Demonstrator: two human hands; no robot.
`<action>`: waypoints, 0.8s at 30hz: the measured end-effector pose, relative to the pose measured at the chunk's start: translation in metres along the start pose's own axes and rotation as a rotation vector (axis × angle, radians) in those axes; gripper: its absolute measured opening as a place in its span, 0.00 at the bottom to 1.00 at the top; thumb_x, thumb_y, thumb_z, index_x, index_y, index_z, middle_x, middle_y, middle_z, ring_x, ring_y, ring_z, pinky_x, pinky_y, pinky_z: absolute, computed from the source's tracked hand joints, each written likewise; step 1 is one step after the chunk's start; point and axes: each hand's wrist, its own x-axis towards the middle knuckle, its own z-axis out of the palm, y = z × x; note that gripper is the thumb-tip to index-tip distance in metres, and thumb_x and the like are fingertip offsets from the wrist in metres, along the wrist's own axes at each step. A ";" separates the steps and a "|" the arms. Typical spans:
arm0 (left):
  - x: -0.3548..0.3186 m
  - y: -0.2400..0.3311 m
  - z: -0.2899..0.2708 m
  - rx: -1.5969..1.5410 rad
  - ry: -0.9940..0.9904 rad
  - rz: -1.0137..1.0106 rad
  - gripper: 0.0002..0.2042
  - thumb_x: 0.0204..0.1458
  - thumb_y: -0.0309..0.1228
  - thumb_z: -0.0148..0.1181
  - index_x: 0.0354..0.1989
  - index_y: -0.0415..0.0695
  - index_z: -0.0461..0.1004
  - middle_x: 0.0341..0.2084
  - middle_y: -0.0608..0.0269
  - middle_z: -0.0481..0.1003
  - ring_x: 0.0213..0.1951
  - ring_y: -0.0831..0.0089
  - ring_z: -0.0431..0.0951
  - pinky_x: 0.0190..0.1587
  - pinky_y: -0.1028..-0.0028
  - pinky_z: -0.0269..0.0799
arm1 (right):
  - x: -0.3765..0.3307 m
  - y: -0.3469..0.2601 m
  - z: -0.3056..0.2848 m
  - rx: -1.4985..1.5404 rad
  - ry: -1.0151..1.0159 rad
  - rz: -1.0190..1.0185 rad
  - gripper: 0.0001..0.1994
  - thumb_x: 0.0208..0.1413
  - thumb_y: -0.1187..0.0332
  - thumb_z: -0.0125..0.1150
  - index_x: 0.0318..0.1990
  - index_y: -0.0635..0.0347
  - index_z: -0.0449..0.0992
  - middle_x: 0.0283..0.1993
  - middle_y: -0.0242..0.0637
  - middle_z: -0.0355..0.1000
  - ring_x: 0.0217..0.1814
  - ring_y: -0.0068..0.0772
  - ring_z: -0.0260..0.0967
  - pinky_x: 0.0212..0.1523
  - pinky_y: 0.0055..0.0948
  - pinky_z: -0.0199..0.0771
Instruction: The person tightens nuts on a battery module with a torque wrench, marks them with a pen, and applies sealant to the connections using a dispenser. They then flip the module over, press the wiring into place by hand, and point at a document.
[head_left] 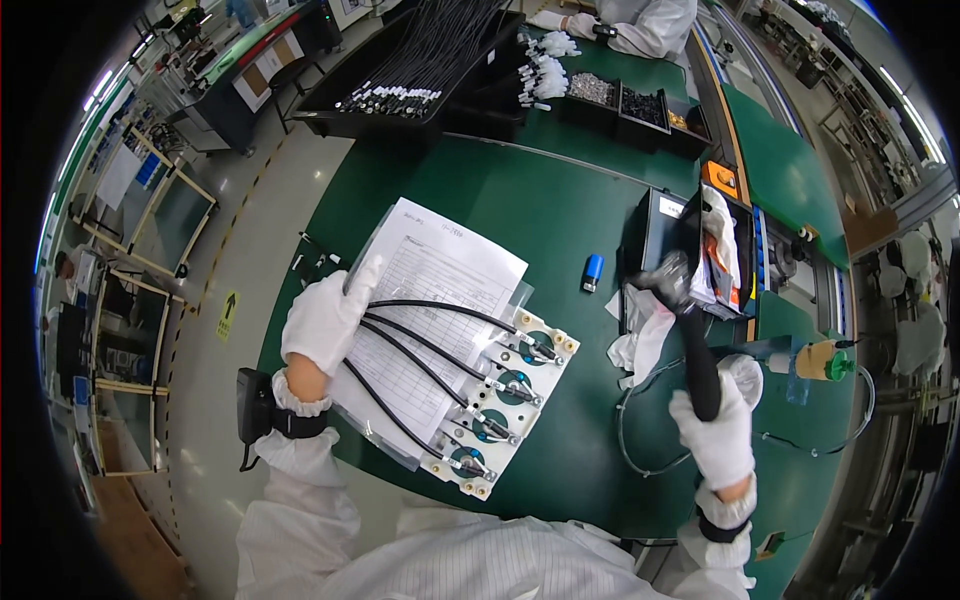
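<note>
The fingers of the right hand point(718, 430) are wrapped around the grip of a black-handled tool point(703, 370), whose shiny head is blurred and points toward the far edge of the surface point(575, 430). The tool looks stiff and probably weighs most at the head, so the grip is the place to hold it; a smooth glove might slip a little under twist.

The left hand point(325, 315) lies over the black cables point(430, 345) at the left edge of the surface, one finger stretched along the paper sheets point(455, 250). Whether its fingers pinch the cables or only press on them, I cannot tell. The cables look light and springy, and would probably spring out of line if let go; gathering them in a bunch away from their metal ends should spare the joints.

The cables arch across the sheets to the white plate point(549, 374), which lies near the surface's near edge, left of its middle. The plate seems rigid and fairly heavy for its size, best taken by its bare corners, clear of the fittings. Farther out are a small blue-capped item point(594, 270) and, toward the right edge, a clear hose point(640, 470).
</note>
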 end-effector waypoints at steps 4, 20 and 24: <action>-0.001 0.001 0.000 -0.006 0.012 0.009 0.37 0.50 0.65 0.35 0.27 0.37 0.73 0.24 0.41 0.73 0.32 0.45 0.73 0.38 0.57 0.67 | -0.025 -0.011 -0.013 -0.339 -0.053 -0.253 0.11 0.42 0.73 0.66 0.33 0.59 0.71 0.21 0.38 0.71 0.21 0.28 0.72 0.24 0.26 0.70; -0.002 0.001 -0.001 0.043 -0.008 0.016 0.40 0.49 0.68 0.30 0.25 0.37 0.73 0.22 0.44 0.73 0.29 0.50 0.74 0.36 0.58 0.68 | -0.025 -0.014 -0.011 -0.691 -0.092 -0.494 0.09 0.39 0.71 0.64 0.30 0.54 0.70 0.20 0.41 0.70 0.20 0.45 0.70 0.22 0.36 0.70; -0.001 0.000 0.000 0.034 -0.014 0.015 0.40 0.49 0.68 0.30 0.25 0.37 0.73 0.22 0.44 0.73 0.29 0.49 0.74 0.36 0.58 0.69 | -0.022 -0.018 -0.011 -0.736 -0.089 -0.487 0.09 0.39 0.72 0.62 0.29 0.53 0.70 0.21 0.40 0.70 0.23 0.45 0.70 0.24 0.36 0.70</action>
